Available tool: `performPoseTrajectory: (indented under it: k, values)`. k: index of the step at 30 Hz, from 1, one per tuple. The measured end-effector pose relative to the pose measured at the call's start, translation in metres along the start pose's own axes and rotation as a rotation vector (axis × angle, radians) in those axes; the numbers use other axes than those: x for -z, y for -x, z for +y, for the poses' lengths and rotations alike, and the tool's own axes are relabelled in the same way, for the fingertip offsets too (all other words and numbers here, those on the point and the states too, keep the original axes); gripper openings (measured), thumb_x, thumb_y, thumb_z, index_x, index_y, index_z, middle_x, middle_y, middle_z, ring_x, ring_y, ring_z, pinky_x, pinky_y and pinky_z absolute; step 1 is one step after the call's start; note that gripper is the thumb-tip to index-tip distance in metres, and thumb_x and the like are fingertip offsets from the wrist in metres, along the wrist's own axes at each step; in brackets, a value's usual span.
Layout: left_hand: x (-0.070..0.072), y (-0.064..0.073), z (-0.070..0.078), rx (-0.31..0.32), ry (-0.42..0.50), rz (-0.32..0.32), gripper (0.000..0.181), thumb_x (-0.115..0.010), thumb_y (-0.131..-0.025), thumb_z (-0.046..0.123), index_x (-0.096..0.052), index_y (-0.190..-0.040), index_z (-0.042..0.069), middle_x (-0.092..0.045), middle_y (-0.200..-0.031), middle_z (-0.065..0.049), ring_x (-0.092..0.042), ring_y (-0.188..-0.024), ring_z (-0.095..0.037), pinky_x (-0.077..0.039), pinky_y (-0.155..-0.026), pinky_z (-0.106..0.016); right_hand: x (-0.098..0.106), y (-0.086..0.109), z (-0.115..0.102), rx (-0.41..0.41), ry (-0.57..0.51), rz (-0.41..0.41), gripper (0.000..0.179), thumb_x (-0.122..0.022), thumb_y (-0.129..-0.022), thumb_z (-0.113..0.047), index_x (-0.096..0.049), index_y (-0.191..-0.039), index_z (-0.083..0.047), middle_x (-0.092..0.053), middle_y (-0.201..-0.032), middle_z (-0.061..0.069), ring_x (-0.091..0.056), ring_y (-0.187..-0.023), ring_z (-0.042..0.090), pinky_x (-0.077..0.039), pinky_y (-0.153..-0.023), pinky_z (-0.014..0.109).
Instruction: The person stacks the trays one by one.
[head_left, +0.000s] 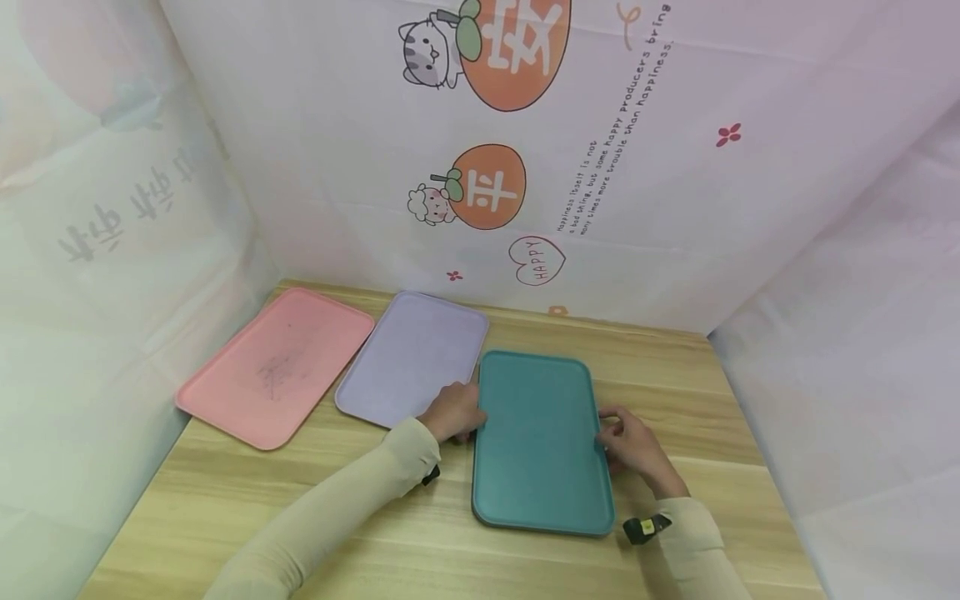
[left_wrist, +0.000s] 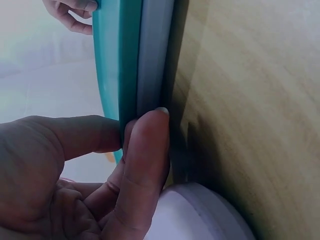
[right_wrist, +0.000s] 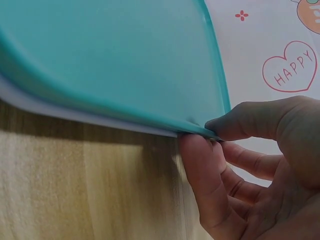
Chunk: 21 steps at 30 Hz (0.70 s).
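A teal tray [head_left: 542,442] lies over a paler, greyish tray [left_wrist: 154,55] whose rim shows beneath it in both wrist views. My left hand [head_left: 454,412] pinches the left long edge of this stack, its thumb at the teal rim and a fingertip at the pale rim. On the opposite long edge my right hand [head_left: 633,442] pinches the rim between thumb and fingers; the right wrist view shows a fingertip under the edge. Left of the stack lies a lavender tray [head_left: 416,358], close to my left hand.
A pink tray [head_left: 281,367] lies at the far left, its corner by the lavender one. The wooden table [head_left: 675,367] is bounded by a printed cloth wall [head_left: 637,275] behind and white cloth on both sides.
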<state>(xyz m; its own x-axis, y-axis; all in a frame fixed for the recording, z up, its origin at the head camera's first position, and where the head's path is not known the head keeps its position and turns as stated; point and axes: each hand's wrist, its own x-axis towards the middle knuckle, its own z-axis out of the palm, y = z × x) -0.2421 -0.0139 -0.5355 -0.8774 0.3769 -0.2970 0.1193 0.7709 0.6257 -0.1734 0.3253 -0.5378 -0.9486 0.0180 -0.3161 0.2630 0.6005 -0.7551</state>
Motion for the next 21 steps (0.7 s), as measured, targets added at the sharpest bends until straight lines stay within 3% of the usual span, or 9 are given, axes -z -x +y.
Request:
performPoseTrajectory:
  k: [15,21]
  values:
    - [0.0002,0.0022,-0.0058,-0.019,0.042,0.024,0.028,-0.062,-0.103,0.01,-0.063,-0.075,0.009,-0.067,-0.057,-0.007,-0.066,-0.043,-0.017,-0.051,-0.039,-0.027,-0.0018,-0.0008,-0.0014,0.001,-0.006,-0.005,0.052,-0.062,-0.105,-0.009,-0.048,-0.154,0.004,-0.067,-0.108,0.021,-0.073,-0.077,0.023,-0.068,-0.066,0.042]
    - [0.0043,0.005,-0.0037,0.003,0.059,0.037,0.021,-0.06,-0.103,0.011,-0.063,-0.083,0.009,-0.068,-0.062,-0.008,-0.067,-0.048,-0.019,-0.052,-0.04,-0.028,0.0023,-0.0029,-0.0031,-0.012,0.027,0.047,0.049,-0.062,-0.108,-0.019,-0.054,-0.15,0.004,-0.07,-0.114,0.023,-0.074,-0.08,0.022,-0.068,-0.071,0.04]
